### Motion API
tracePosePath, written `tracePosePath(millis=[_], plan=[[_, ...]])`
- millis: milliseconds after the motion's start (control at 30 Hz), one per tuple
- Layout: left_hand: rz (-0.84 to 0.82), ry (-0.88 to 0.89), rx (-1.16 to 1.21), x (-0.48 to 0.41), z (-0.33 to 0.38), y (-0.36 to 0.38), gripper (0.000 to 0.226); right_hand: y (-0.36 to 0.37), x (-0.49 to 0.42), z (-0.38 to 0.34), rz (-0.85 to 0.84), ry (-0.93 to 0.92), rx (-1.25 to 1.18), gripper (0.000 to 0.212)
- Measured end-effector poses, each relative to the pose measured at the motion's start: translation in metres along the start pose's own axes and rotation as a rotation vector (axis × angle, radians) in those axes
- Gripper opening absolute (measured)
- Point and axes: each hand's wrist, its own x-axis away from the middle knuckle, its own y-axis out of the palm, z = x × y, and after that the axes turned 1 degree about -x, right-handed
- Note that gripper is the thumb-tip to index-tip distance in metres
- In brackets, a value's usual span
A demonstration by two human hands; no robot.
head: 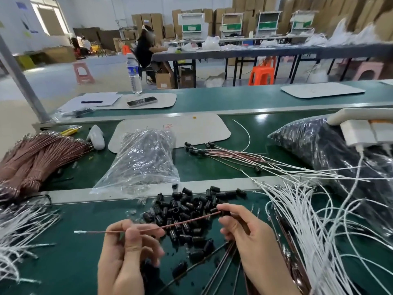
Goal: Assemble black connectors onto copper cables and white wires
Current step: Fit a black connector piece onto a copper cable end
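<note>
My left hand [127, 250] pinches a thin copper cable [182, 223] between thumb and fingers; its metal terminal sticks out to the left. My right hand [242, 228] pinches a black connector [224, 213] on the cable's right end. A pile of loose black connectors [187, 211] lies on the green table just behind both hands. Several more copper cables [221, 265] lie under my right palm. White wires [308, 220] fan out at the right. Finished cables with connectors [212, 151] lie farther back.
A clear bag of connectors [144, 158] sits mid-table, a large dark bag [319, 145] at right with a white power strip [361, 130] on it. Copper cable bundles [36, 154] lie at left, white wires [19, 231] below them. A water bottle [134, 73] stands beyond.
</note>
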Motion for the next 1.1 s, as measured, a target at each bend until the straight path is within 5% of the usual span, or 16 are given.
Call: tracePosePath(millis=[333, 767, 1100], plan=[[-0.141, -0.054, -0.139, 0.003, 0.014, 0.004, 0.021, -0.001, 0.006, -0.003, -0.052, -0.107, 0.078, 0.030], [0.018, -0.076, -0.103, 0.003, 0.018, -0.001, 0.025, -0.001, 0.023, -0.017, -0.047, -0.267, 0.265, 0.025], [-0.170, 0.003, -0.186, 0.006, 0.018, 0.003, 0.015, 0.007, 0.028, -0.016, -0.095, -0.353, 0.324, 0.024]])
